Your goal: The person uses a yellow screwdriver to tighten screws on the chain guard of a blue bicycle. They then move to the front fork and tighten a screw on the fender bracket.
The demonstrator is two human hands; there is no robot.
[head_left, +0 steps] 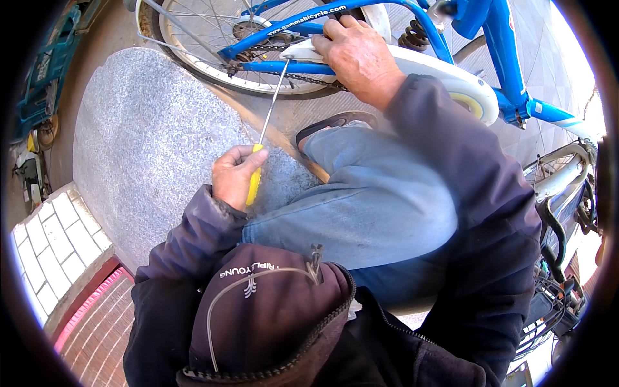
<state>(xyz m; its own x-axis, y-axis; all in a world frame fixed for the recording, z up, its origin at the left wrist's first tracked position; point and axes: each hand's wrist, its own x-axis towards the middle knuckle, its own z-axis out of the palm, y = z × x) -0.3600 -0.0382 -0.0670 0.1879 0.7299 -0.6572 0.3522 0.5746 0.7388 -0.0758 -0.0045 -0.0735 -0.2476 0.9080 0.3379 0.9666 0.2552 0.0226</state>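
Beside the blue bicycle (505, 55) lies a speckled grey slab (142, 142); my left grip (235, 175) clasps a screwdriver (255, 182), my right grip (361, 61) its chain guard (445, 69).

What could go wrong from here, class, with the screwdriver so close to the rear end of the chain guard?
1. The yellow-handled screwdriver, held at a slant in the left grip, could slip and scratch the white chain guard or the blue chainstay.
2. A slip might also jab the bare right grip, resting on that guard.
3. Fingers could perhaps be pinched by the exposed chain if it moved.
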